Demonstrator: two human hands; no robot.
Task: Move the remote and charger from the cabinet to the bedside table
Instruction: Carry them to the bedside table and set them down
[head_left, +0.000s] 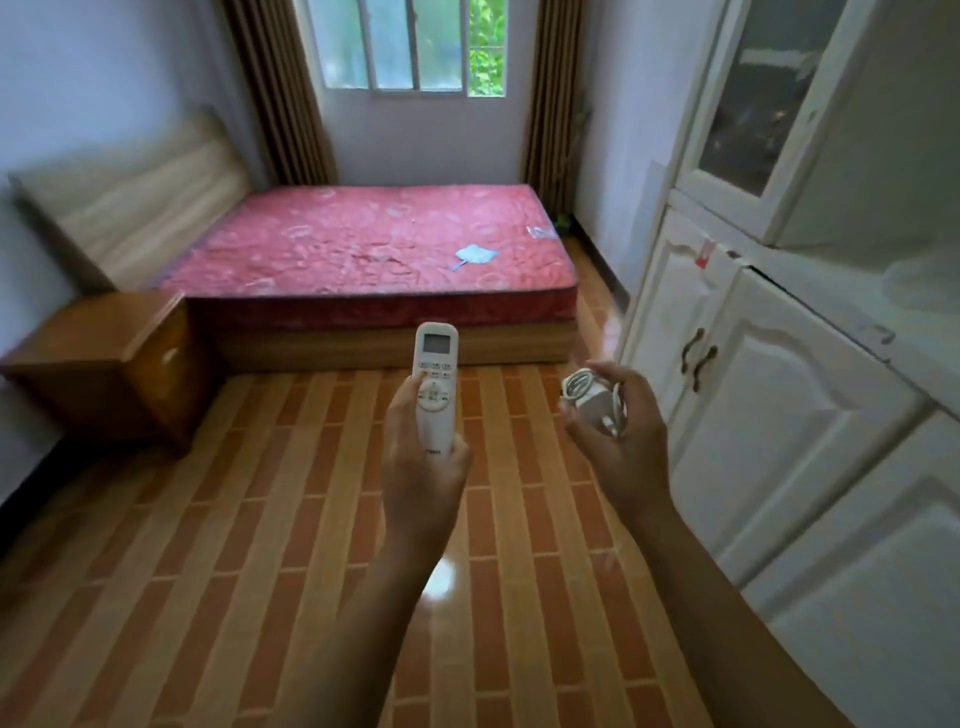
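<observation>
1. L hand (422, 470) wrapped around lower half of remote (435, 387); thumb on keypad, remote upright, screen end pointing to 12 o'clock. Grip closed, firm.
2. R hand (615, 428) cupped around charger (592, 397) w/ coiled white cable; fingers curled over it, closed on it. Plug brick partly hidden by fingers.
3. Both items held mid-air over tiled floor (260, 519), near frame centre. Neither touching any furniture.
4. Cabinet (769, 415) at 3 o'clock, white; lower doors look shut. Both items already off it, so pickup stage judged done.
5. Bedside table (104, 358) at 9–10 o'clock, wood, beside bed (363, 249); well apart from both hands. Top partly out of clear view (blurred), can't tell what's on it.
6. Progress est.: roughly halfway. Left: cross floor toward 10 o'clock, set remote + charger on table top, release both.
7. Risk note: loose cable coil could slip or unwind from R hand during carry.
</observation>
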